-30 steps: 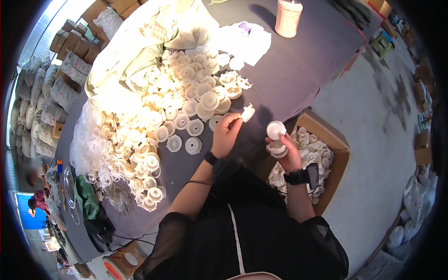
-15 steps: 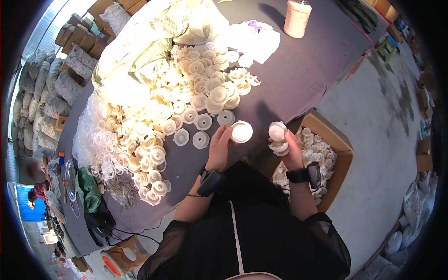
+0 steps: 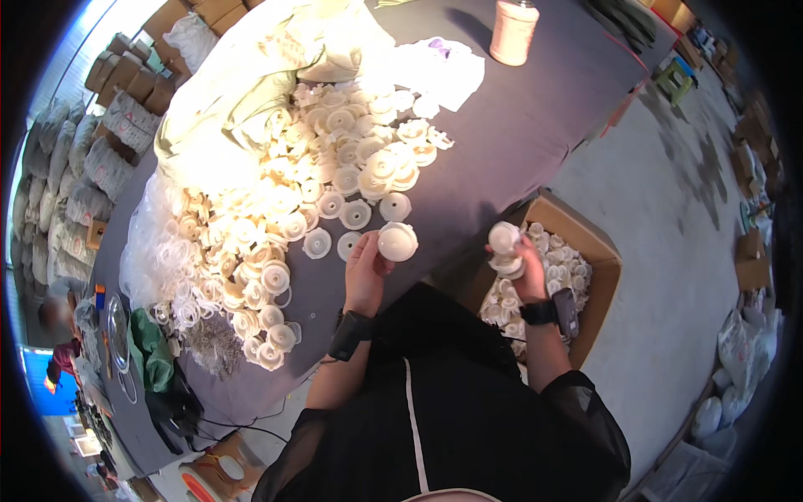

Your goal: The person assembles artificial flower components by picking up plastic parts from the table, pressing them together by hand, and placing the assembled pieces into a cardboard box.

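My left hand (image 3: 365, 272) pinches a round white plastic cap (image 3: 397, 242) by its edge, over the front of the grey table. Farther right, my right hand (image 3: 529, 272) is closed round white plastic parts (image 3: 505, 238), at least two of them one above the other, beside the box. Several single white discs (image 3: 317, 243) lie flat on the cloth near my left hand. Beyond them spreads a large heap of similar white plastic parts (image 3: 335, 151). My fingers partly hide what the right hand holds.
An open cardboard box (image 3: 598, 289) full of white parts stands at the table's right edge. A pale bag (image 3: 242, 100) lies behind the heap. Thin white rings (image 3: 159, 263) and small metal pieces (image 3: 216, 343) lie left. A pink bottle (image 3: 513, 33) stands at the back.
The left hand has moved left and slightly down with its cap. The right hand, still holding its parts, has shifted slightly right relative to the box. The whole view has shifted slightly.
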